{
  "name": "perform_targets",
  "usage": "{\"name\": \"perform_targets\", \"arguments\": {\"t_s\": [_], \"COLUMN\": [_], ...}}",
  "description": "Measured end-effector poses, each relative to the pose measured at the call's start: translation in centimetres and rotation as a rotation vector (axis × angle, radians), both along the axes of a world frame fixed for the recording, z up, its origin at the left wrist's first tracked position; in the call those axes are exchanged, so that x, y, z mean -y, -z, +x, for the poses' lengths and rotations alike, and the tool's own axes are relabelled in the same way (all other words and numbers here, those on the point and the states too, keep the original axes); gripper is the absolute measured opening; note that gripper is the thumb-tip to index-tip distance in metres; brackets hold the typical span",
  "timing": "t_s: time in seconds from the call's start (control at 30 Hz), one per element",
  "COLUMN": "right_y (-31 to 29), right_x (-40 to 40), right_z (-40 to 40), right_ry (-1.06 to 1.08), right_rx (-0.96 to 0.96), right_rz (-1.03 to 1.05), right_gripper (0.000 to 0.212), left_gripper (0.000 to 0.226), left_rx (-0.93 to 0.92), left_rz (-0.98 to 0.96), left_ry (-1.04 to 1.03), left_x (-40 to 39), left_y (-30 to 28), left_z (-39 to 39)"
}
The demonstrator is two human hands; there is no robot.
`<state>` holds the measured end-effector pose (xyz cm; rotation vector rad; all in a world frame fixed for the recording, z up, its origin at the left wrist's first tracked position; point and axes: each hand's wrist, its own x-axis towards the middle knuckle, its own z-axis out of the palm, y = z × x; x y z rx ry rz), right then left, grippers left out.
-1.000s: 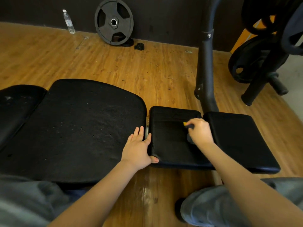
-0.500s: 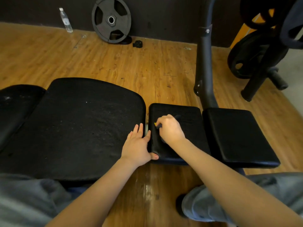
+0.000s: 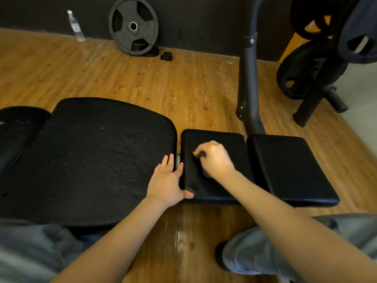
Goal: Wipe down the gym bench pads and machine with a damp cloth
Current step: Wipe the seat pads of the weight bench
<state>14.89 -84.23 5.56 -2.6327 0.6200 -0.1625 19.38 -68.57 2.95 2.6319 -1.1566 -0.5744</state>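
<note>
While the right hand (image 3: pixel 216 158) grips a cloth (image 3: pixel 199 154), a bottle (image 3: pixel 75 27) stands upright.

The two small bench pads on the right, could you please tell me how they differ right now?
The middle pad looks matte and textured; the far-right pad looks smoother with a slight sheen. The right hand holds a cloth on the middle pad and the left hand braces its edge; the far-right pad is untouched. Both are black and rectangular.

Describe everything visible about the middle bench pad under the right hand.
The middle pad is a black, roughly rectangular cushion with rounded corners and a matte, slightly textured cover. It lies flat between the large pad and the right-end pad. The right hand presses a dark cloth onto it; the left hand braces its near-left corner.
</note>
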Motion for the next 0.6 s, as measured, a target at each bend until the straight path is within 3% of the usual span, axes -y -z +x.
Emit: {"name": "perform_targets", "arguments": {"t_s": [0.13,0.37,0.5,0.6], "right_y": [1.6,0.8,0.6,0.7], "right_x": [-2.5,5.6,5.9,2.4], "right_z": [-0.4,-8.8,-8.6,-5.4], "right_ry": [-0.166,0.269,0.319,0.224], "right_rx": [0.006,-0.02,-0.039,0.046], "right_rz": [-0.031,-0.056,-0.012,0.033], "right_gripper": [0.022,0.017,0.018,0.021], "left_gripper": [0.1,0.099,0.098,0.098], "left_rx": [0.005,0.002,0.002,0.005], "left_rz": [0.01,0.024,0.014,0.007], "left_ry": [-0.006,0.001,0.0,0.0], "left_x": [0.1,0.2,0.2,0.0], "left_y": [0.0,0.1,0.1,0.1], "left_z": [0.0,0.2,0.1,0.1]}}
